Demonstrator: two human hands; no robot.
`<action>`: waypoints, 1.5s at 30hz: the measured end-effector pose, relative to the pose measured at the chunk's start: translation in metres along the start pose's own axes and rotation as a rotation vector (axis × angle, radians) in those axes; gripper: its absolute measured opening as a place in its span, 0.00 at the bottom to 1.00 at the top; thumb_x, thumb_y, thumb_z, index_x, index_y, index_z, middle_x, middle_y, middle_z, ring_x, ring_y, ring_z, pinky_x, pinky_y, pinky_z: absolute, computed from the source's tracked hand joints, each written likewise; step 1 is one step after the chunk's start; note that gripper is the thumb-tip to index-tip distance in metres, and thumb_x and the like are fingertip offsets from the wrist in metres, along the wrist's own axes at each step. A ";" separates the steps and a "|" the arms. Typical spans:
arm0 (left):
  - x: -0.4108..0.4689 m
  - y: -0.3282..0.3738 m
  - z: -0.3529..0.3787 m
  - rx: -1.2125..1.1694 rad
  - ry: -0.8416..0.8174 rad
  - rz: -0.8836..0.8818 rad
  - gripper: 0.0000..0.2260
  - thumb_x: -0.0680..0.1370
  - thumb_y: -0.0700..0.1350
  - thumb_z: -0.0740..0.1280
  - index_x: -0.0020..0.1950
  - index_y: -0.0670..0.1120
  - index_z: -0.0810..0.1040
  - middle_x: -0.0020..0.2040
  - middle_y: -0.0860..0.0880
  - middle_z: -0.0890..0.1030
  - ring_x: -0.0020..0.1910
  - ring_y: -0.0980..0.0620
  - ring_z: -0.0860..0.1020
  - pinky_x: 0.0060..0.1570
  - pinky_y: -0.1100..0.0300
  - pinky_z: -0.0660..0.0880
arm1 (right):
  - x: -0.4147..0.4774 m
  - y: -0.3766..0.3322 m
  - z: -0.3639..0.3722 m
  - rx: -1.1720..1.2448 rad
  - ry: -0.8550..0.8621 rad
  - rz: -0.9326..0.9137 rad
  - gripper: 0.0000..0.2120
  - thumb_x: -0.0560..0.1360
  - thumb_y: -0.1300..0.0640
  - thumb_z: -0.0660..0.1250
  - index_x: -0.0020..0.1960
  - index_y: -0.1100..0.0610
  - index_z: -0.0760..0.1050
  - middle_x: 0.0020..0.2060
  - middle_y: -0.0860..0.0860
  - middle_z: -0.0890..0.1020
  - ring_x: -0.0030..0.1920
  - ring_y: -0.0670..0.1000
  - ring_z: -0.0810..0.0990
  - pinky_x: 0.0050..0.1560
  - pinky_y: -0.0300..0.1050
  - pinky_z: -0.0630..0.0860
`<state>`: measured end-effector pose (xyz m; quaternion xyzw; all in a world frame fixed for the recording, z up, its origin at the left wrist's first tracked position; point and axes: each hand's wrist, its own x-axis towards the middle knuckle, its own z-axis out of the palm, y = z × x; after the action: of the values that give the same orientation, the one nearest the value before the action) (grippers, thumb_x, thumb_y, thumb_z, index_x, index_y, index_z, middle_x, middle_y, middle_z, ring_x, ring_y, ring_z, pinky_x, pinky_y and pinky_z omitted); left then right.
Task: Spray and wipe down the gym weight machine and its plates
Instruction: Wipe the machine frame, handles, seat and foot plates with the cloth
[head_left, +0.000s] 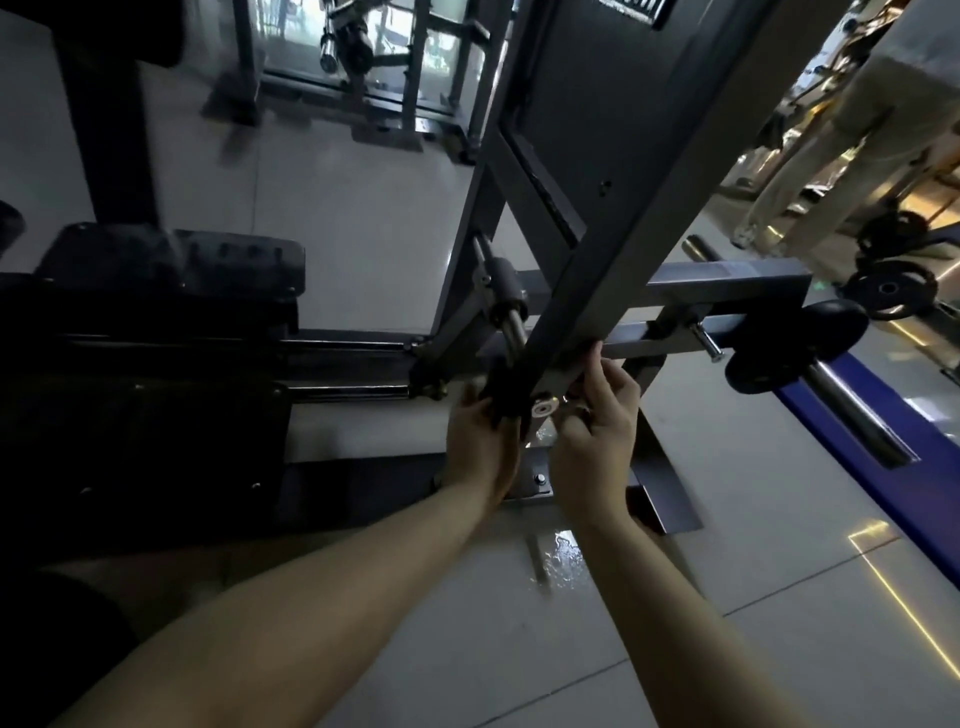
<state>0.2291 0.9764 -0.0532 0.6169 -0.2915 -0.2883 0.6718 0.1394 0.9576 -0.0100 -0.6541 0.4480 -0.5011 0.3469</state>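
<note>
Beam (613, 270) slants from far right to centre; pads (171, 265) left of it, plate (800, 343) right, rack (363, 62) far behind, puddle (561, 558) near on the floor (779, 649).

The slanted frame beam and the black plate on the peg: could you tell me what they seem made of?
Slanted frame beam: probably steel, grey satin paint, flat faces with soft sheen. Black plate: matte, perhaps rubber-coated or painted iron; unclear.

Both forearms (332, 587) bare to the frame edge; left hand (480, 447) and right hand (597, 441) bare; dark garment (62, 649) at lower left
</note>
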 end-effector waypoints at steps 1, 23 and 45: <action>0.005 0.010 0.001 0.059 -0.016 0.086 0.07 0.80 0.47 0.68 0.48 0.49 0.85 0.55 0.46 0.81 0.49 0.58 0.79 0.52 0.60 0.77 | 0.001 0.001 0.000 0.001 0.003 -0.018 0.41 0.72 0.75 0.57 0.76 0.42 0.69 0.64 0.47 0.69 0.67 0.51 0.72 0.69 0.57 0.74; 0.021 -0.025 0.012 0.014 0.051 -0.107 0.08 0.83 0.45 0.64 0.51 0.47 0.83 0.50 0.46 0.85 0.51 0.48 0.82 0.51 0.55 0.77 | 0.012 0.038 0.020 0.028 0.095 0.033 0.21 0.75 0.62 0.75 0.67 0.58 0.76 0.57 0.55 0.74 0.50 0.42 0.78 0.50 0.31 0.75; 0.013 0.079 -0.024 0.273 -0.088 -0.331 0.10 0.79 0.46 0.65 0.39 0.48 0.81 0.44 0.43 0.84 0.46 0.42 0.83 0.53 0.45 0.81 | 0.034 0.012 -0.007 -0.164 -0.083 0.277 0.19 0.72 0.47 0.77 0.58 0.54 0.76 0.51 0.52 0.82 0.51 0.50 0.82 0.49 0.42 0.79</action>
<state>0.2576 0.9882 0.0243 0.7283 -0.2517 -0.3791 0.5124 0.1328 0.9220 -0.0069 -0.6324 0.5585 -0.3830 0.3761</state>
